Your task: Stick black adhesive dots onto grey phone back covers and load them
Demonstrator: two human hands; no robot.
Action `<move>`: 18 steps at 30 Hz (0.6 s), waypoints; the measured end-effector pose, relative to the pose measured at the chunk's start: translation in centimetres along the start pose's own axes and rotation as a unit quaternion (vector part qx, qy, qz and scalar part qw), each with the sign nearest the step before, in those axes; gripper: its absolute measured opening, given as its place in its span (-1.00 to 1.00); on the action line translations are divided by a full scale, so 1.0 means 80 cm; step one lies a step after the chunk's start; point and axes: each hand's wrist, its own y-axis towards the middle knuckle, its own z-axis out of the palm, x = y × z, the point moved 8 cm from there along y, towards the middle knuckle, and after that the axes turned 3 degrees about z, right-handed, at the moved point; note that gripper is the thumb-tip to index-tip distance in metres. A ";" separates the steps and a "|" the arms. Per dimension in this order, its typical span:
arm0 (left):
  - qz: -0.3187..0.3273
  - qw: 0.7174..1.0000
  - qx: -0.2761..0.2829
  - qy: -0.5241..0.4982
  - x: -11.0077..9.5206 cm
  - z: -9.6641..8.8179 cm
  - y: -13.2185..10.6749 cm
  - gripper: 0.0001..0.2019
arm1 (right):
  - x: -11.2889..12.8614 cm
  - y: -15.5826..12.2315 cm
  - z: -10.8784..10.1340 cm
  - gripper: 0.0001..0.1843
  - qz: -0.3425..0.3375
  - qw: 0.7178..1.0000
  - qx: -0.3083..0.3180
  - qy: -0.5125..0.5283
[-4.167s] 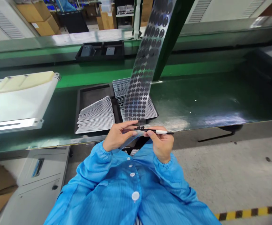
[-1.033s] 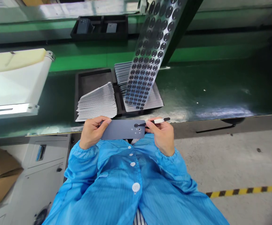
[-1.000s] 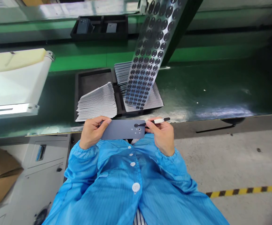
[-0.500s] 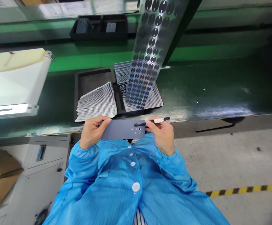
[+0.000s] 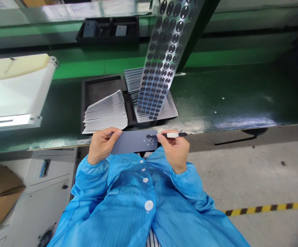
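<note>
Left hand (image 5: 99, 145): Its fingers pinched the left end of the panel, thumb across the upper face; some four seconds earlier the same hand had been at the strip.
Panel (image 5: 129, 142): The grey-blue piece lay between the two hands at the near edge of the bench (image 5: 241, 92), small holes at its right end; it had not been in sight when the hands were at the strip.
Right hand (image 5: 176, 151): Its fingers were closed narrowly around the tool, with the thumb tip at the panel's right edge, slightly farther left than half a second before; contact there could not be told.
Tool (image 5: 172, 135): Slim, black and white, it pointed left to the dot and sat closer to level than a moment earlier, when its right end rode higher.
Dot (image 5: 148, 136): Black and round, it showed at the panel's far right corner beside the holes, little changed over the last second; whether it lay flat or hung just above could not be told.
Strip (image 5: 161, 58): The clear, dotted sheet slanted down over the right stack (image 5: 171, 109), well apart from the hands that had earlier been at its lower end.
Left stack (image 5: 107, 115): Fanned pieces filled the near part of the tray (image 5: 101, 88), apparently unchanged.
Work in hand: Attention had passed from strip to panel, and the small shift in grip suggested fine positioning of the dot rather than release.
</note>
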 end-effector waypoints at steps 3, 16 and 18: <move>-0.004 1.000 -0.008 -0.003 0.002 -0.001 -0.001 -0.74 | -0.002 -0.004 0.000 -0.70 -0.007 1.000 0.000 -0.002; -0.064 0.989 0.054 -0.119 0.005 0.007 -0.005 -0.67 | -0.005 -0.008 -0.016 -0.74 0.015 0.992 -0.043 0.115; -0.093 0.962 0.188 -0.174 -0.003 0.025 -0.015 -0.63 | -0.002 -0.007 -0.018 -0.73 0.018 0.992 -0.059 0.111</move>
